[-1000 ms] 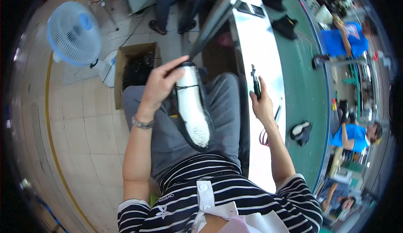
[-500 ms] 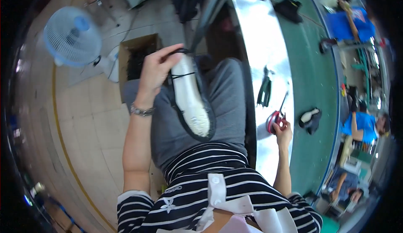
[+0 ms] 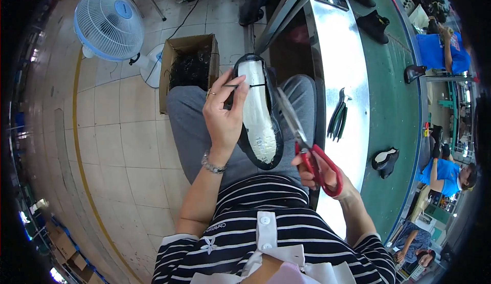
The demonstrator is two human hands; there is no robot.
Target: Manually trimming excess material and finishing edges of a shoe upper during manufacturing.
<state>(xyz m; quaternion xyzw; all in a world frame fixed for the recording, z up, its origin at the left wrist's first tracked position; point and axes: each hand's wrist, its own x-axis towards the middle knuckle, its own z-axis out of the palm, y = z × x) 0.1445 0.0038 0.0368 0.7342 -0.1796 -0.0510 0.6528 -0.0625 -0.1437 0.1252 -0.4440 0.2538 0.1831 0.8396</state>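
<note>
An upturned black shoe (image 3: 279, 140) lies across my lap, its pale bottom facing up. A thin black cord (image 3: 257, 85) runs across it near the far end. My left hand (image 3: 225, 117) is over the shoe's left side, thumb and fingers pinching the cord. In my right hand (image 3: 349, 188) I hold scissors with red handles (image 3: 303, 143). Their blades point up and left, beside the right edge of the shoe. The blades look closed or nearly so.
Pliers with dark green handles (image 3: 337, 119) lie on the metal ledge (image 3: 353, 69) at my right. Beyond it, several dark shoes sit on a green surface (image 3: 391, 105). A cardboard box (image 3: 164, 87) with black material and a fan (image 3: 110, 25) stand left. Other people work far right.
My right hand has lifted the red-handled scissors from the metal ledge and brought them beside the shoe. My left hand has moved from the shoe's far end down to the cord.
</note>
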